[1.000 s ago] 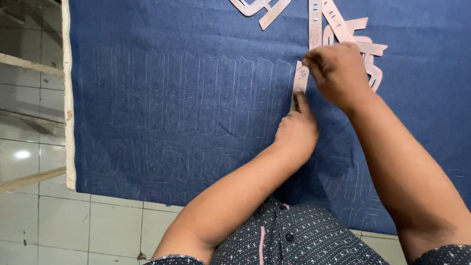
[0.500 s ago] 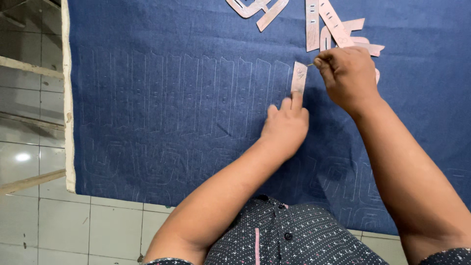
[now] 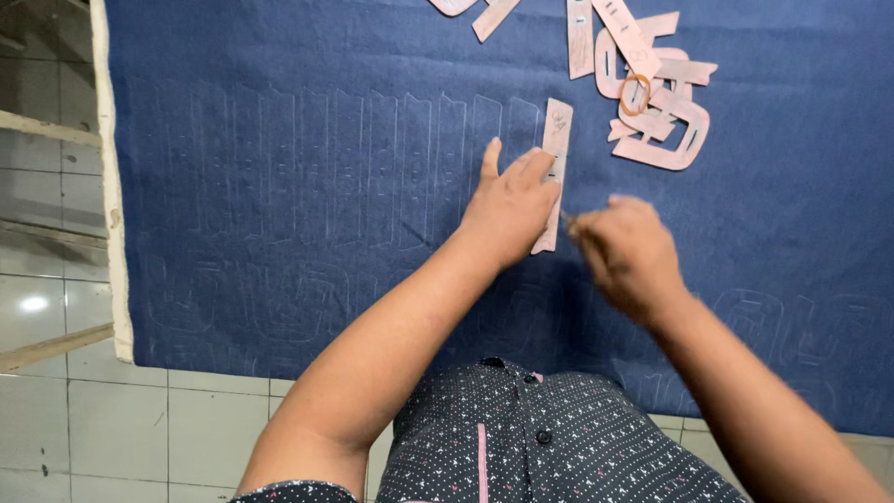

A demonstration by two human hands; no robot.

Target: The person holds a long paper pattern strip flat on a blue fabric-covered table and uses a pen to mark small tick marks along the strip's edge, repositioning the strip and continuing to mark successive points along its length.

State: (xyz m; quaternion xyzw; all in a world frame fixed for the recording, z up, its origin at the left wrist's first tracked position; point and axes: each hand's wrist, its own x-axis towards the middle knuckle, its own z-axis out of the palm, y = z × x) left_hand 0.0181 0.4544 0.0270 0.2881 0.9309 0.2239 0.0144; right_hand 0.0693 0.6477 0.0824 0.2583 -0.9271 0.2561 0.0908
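Head view: the left hand (image 3: 510,207) lies flat, fingers spread, pressing a narrow pink pattern strip (image 3: 555,154) onto the blue cloth (image 3: 279,186). The strip stands nearly upright just right of a row of chalk outlines (image 3: 354,158) on the cloth. The right hand (image 3: 631,256) is blurred, fingers curled together beside the strip's lower end; a thin tip shows at its fingertips, but what it grips cannot be told. A pile of pink pattern pieces (image 3: 656,102) lies near the cloth's far edge.
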